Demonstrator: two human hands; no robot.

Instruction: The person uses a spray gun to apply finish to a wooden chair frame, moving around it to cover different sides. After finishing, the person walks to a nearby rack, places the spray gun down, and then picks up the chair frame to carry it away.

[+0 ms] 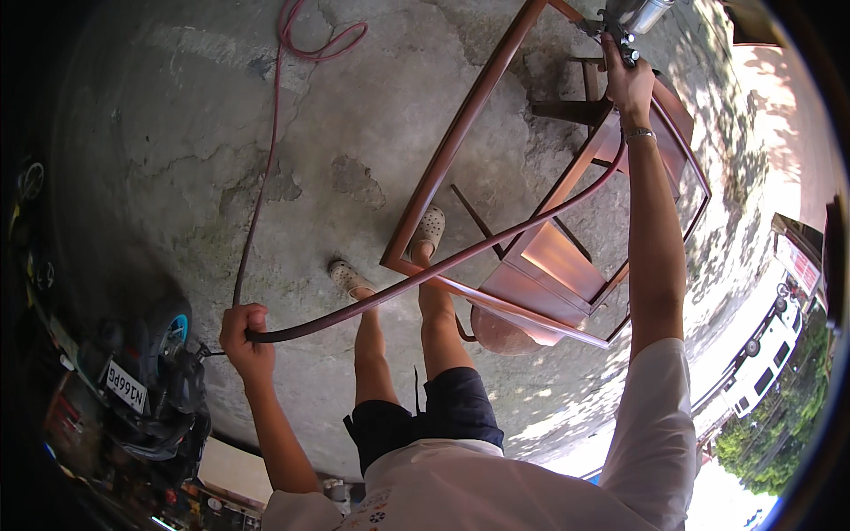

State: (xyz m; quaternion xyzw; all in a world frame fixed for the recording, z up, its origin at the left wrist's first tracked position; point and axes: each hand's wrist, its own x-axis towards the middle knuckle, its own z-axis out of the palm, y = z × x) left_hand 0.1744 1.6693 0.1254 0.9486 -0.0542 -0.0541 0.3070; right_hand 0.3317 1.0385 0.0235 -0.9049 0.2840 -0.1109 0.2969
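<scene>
Daylight falls strongest at right, dappling the concrete floor (204,133) there with broken shadow; the left side lies in duller, even shade, deepest about the motorcycle (168,429); the lower right bleaches to white near the white vehicle (761,367); sheen marks the brown panel (558,257) and the metal cup (644,12); the centre is fairly sharp; fisheye distortion curves the periphery toward a black rim.

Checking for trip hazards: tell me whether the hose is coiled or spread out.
Spread out: the hose runs from the right hand to the left hand, then across the floor, with one loose loop.
</scene>
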